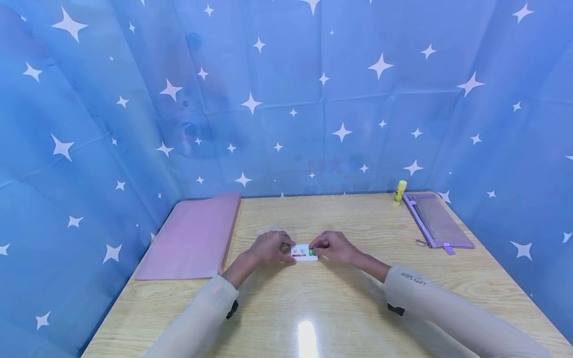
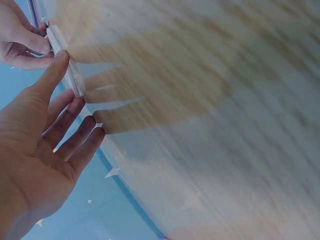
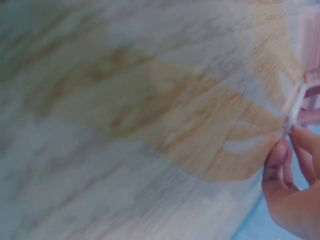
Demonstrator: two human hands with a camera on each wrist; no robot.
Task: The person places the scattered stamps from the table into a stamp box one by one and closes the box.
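Note:
A small white flat rectangular piece (image 1: 301, 252) with dark lettering, a red strip and a green patch lies at the middle of the table (image 1: 268, 318). My left hand (image 1: 271, 247) holds its left end between thumb and fingers. At the green end, my right hand (image 1: 335, 246) pinches it with thumb and fingertips. Seen from the side in the left wrist view, the piece (image 2: 70, 65) looks thin, with the left hand (image 2: 45, 140) spread along its near end. The right wrist view has the piece (image 3: 294, 107) at its right edge, its end at the right hand's fingertips (image 3: 280, 150).
A pink folder or large pad (image 1: 192, 238) lies on the left of the table. At the back right stands a yellow glue stick (image 1: 400, 191), next to a purple mesh zip pouch (image 1: 440, 221) with slim items inside. A blue star-patterned curtain (image 1: 286, 99) surrounds the table.

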